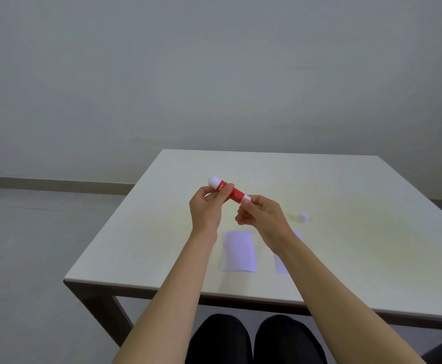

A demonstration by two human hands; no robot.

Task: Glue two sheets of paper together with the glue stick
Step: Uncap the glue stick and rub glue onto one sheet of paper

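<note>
Above the middle of the desk, your two hands hold the red-labelled white plastic glue stick (229,191) level in the air between them. Your left hand (206,209) pinches the barrel near its upper end, thumb and fingers wrapped round the red label; your right hand (260,215) grips the white base end with its fingertips, as if to twist it, though that is my reading only. Beyond your right hand, a small white cylindrical cap (304,217) stands on the pale desk (359,195), well apart from the stick, so the glue appears already uncapped. Nearer you lie the two white rectangular sheets of paper: one (238,251) in plain sight under your wrists, the other (280,264) just beside it and largely hidden behind your right forearm. They lie apart, not overlapping, and no glue shows on either. I judge the task early: the opening is done; spreading glue, laying one sheet on the other and pressing remain.
</note>
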